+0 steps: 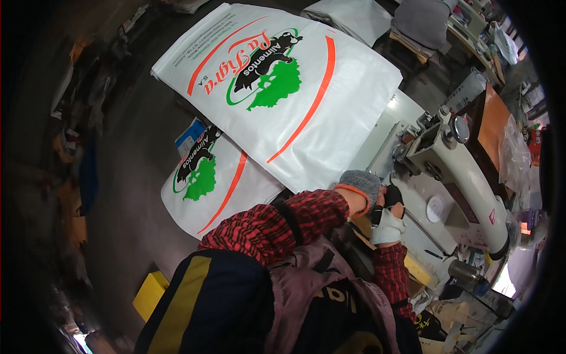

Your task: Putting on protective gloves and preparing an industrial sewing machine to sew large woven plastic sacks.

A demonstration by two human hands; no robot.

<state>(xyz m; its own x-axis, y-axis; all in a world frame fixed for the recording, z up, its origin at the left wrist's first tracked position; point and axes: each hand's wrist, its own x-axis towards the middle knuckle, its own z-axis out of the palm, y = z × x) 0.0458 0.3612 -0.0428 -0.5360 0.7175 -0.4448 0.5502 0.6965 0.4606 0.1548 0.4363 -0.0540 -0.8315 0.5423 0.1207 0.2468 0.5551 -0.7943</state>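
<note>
A large white plastic sack (348, 112), printed in green, black and red, stretches from the far left to the bed of a sewing machine (471, 189). My left hand (362, 184), in a grey knit glove with an orange cuff, lies over the sack's near edge, its fingers curled in on the material. Close against it is my right hand (389, 216), in a black and white glove with bare fingertips. Its fingers are bent together, and what they hold is hidden. Both hands are just left of the machine's head and needle area, which the sack's near end reaches.
Beneath the big sack, a second printed sack (236, 189) hangs to the left. More white sacks (348, 20) lie at the far side, beside a grey cushioned seat (420, 23). A yellow block (151, 295) is at lower left. An orange-brown panel (484, 127) stands behind the machine.
</note>
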